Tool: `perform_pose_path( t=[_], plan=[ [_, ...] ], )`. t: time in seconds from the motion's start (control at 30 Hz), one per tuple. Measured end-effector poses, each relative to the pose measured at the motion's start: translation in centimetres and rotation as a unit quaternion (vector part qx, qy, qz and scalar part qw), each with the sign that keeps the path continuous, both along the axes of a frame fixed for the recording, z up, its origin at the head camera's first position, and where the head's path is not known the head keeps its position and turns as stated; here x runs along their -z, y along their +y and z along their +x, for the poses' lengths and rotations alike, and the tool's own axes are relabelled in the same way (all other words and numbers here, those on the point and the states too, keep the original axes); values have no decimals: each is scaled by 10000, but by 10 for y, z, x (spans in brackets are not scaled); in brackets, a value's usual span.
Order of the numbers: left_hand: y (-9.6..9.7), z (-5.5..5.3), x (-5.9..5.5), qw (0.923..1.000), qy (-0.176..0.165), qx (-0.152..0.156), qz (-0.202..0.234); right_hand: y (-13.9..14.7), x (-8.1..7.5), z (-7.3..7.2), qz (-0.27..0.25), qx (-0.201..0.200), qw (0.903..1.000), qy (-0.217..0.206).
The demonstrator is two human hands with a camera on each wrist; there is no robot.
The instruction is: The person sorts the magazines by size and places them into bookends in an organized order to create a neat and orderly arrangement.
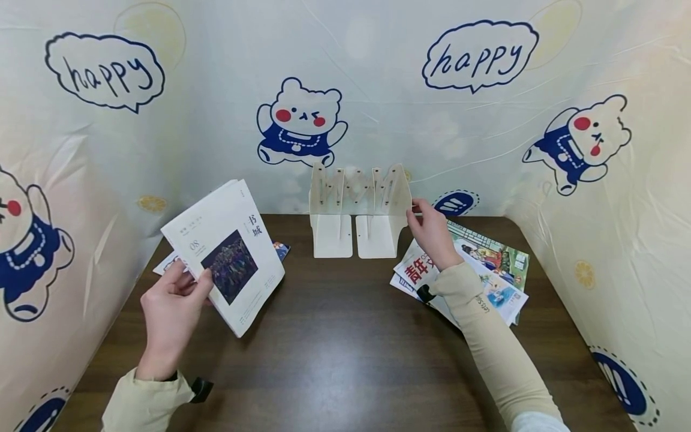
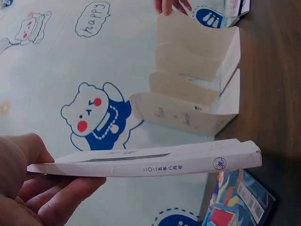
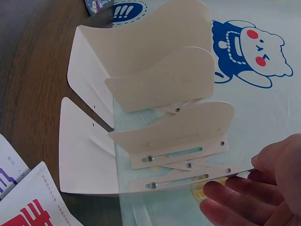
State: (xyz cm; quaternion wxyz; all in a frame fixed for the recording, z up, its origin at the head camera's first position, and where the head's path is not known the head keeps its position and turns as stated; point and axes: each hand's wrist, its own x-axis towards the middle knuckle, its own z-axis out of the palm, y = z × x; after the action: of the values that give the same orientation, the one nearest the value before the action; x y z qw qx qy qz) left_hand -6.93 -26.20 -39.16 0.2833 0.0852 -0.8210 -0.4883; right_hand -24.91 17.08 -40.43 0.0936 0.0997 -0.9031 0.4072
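Pretty early days here, by the look of it. The rack [image 1: 345,231] is already stood upright at the back of the table [image 1: 324,342], near the patterned wall cover [image 1: 378,132]. Its dividers [image 3: 160,82] can be counted as four from the right wrist view, but no magazine or book is seen stood between them. So the setup seems mostly sorted, and the filling looks not yet started.

The white magazine [image 1: 232,264] is pinched between the thumb and fingers of the left hand [image 1: 175,306] and held tilted, cover up, to the left of the rack and apart from it. Behind it, a colorful book [image 2: 240,197] lies on the table, mostly covered in the head view; whether anything else is stacked there can't be told for sure.

The right-hand end plate [image 1: 400,195] of the rack is pinched at its edge by the right hand [image 1: 433,231]. Whether it's being steadied or shifted can't be told from this.

Left to be dealt with, presumably: the white magazine, whatever lies behind it, and the fanned pile of magazines [image 1: 502,291] on the right, partly hidden by the forearm. An exact count can't be given.
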Motion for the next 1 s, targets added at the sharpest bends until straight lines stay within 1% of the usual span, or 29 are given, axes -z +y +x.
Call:
perform_pose_path(
  t=[0.47,0.73,1.0],
  plan=[
    [15,8,-11,9977,344,210,-548,0,-1,-1,4,-12,10000,12],
    [25,12,-14,9959,516,431,-602,0,-1,-1,15,-3,10000,39],
    [37,18,-18,9945,634,627,-542,1,2,-1,17,24,10000,49]
  ],
)
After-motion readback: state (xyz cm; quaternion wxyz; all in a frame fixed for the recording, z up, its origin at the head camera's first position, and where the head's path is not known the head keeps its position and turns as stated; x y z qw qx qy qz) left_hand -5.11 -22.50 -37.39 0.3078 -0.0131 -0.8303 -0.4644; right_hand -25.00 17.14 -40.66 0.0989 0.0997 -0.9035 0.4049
